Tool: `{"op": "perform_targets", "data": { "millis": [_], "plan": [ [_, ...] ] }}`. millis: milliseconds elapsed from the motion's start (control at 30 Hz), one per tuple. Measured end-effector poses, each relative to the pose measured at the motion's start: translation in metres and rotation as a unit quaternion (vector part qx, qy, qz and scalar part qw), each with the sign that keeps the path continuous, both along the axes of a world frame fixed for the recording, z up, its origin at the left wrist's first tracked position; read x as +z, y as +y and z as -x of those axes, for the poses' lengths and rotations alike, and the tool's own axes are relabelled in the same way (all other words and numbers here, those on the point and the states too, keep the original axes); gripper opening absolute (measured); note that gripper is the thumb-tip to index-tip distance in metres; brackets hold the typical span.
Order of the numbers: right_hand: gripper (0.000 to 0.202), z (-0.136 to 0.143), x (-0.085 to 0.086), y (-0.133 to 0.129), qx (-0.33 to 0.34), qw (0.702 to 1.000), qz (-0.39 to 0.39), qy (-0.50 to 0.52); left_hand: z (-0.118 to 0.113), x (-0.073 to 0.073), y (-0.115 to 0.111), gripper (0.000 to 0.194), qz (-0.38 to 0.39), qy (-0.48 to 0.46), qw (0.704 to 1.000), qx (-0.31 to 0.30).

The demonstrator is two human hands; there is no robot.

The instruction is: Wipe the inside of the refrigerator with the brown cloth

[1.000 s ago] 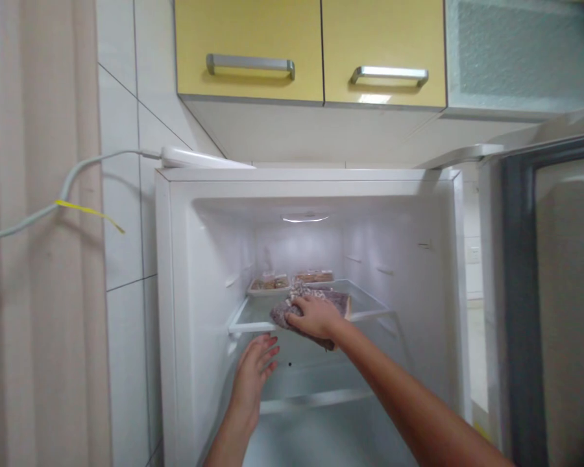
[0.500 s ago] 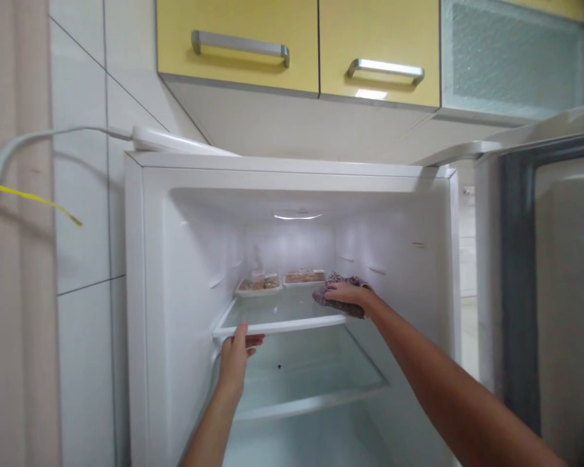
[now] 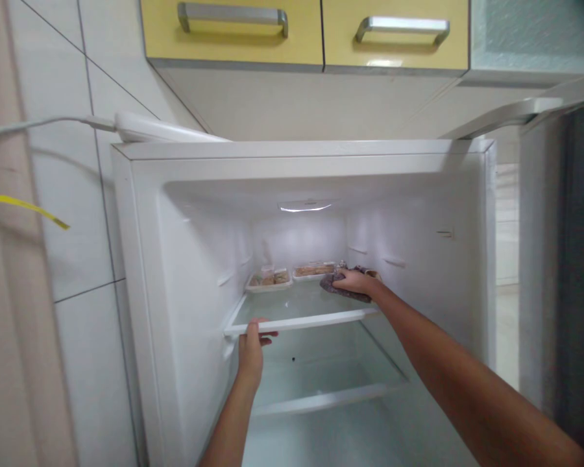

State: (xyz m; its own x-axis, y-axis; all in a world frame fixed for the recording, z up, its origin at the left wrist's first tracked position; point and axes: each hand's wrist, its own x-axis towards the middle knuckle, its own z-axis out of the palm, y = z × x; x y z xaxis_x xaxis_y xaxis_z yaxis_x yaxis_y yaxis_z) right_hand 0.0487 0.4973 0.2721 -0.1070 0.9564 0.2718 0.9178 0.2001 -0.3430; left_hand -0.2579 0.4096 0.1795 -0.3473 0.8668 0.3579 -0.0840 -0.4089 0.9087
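Inside an open refrigerator, my right hand [image 3: 354, 281] grips a dark patterned cloth [image 3: 341, 290] at the right side of the upper glass shelf [image 3: 292, 305]. The cloth lies bunched under my fingers, against the shelf. My left hand [image 3: 254, 350] holds the front edge of that same shelf near its left corner, thumb over the top and fingers underneath. Behind the cloth, toward the back, sit two white trays of packed food: a left tray [image 3: 270, 279] and a right tray [image 3: 314, 270].
A lower glass shelf [image 3: 321, 373] with a small dark speck lies beneath. The fridge door [image 3: 545, 259] stands open at the right. Yellow cabinets [image 3: 233, 45] hang above. A white cable [image 3: 43, 123] runs along the left by the tiled wall [image 3: 82, 363].
My left thumb has come over the shelf's front edge, and the hand now clasps it. My right hand stays on the cloth near the same spot. The view has shifted slightly closer.
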Motion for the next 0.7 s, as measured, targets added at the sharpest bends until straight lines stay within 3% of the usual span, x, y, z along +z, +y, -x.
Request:
{"op": "perform_targets", "data": {
  "millis": [167,267,367,500,600,700],
  "plan": [
    [0.049,-0.007,0.003,-0.055,-0.017,1.000,-0.017,0.002,-0.003,0.008,-0.008,0.055,0.031,-0.009,0.999,-0.009],
    [0.046,-0.006,-0.001,-0.103,-0.070,0.996,-0.052,0.006,-0.004,0.015,-0.014,0.053,0.046,-0.008,0.999,-0.018],
    [0.045,-0.002,-0.014,-0.151,-0.120,0.982,-0.143,0.004,-0.003,0.020,-0.020,0.050,0.051,-0.004,0.998,-0.029],
    [0.040,0.000,-0.030,-0.203,-0.091,0.951,-0.288,-0.064,-0.001,0.023,-0.023,0.048,0.059,0.016,0.997,-0.038],
    [0.041,0.000,-0.024,-0.227,-0.066,0.911,-0.384,-0.137,0.000,0.024,-0.022,0.051,0.066,0.027,0.996,-0.048],
    [0.045,0.000,-0.007,-0.231,-0.097,0.900,-0.381,-0.189,0.002,0.024,-0.019,0.055,0.076,0.033,0.995,-0.059]
  ]
}}
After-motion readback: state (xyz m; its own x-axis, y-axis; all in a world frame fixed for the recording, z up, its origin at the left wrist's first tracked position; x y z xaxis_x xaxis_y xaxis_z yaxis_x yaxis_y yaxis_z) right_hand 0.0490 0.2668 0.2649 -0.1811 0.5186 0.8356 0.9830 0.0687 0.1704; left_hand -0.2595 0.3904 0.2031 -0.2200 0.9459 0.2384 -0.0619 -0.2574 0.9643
